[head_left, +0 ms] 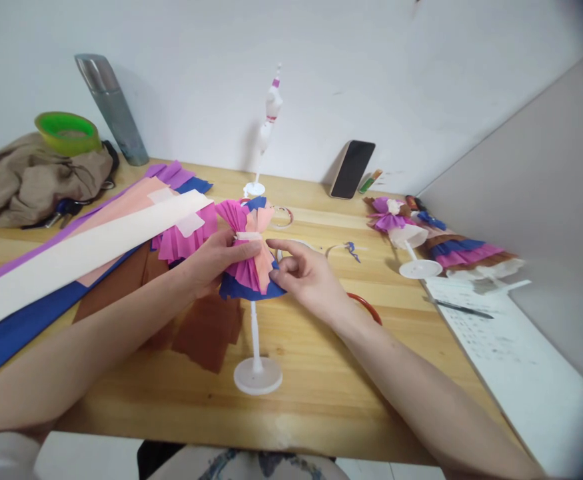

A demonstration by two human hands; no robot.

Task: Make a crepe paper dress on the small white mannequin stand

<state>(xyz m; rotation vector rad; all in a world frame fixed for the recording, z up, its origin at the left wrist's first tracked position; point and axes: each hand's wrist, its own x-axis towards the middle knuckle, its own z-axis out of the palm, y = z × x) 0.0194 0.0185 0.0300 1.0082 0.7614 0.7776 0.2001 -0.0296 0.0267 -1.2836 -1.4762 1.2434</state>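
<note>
A small crepe-paper dress (260,270) in pink, peach and blue, with a cream band at its waist, sits upright on a white doll stand (256,333) in front of me. My left hand (221,257) grips the dress from the left, its thumb lying across the pink paper just below the band. To the right of the dress is my right hand (304,270). Its index finger stretches to the edge of the band, apart from the thumb, which touches the blue skirt; the other fingers curl inward. Where those curled fingertips end is partly hidden.
Crepe-paper strips (86,257) lie layered at left, with brown paper (211,333) below. Behind stand another doll stand (254,189), a phone (354,169) and a bottle (114,110). Tape (66,133) rests on cloth. At right are finished-looking paper dresses (471,252), a pen (464,309) and written paper (501,353).
</note>
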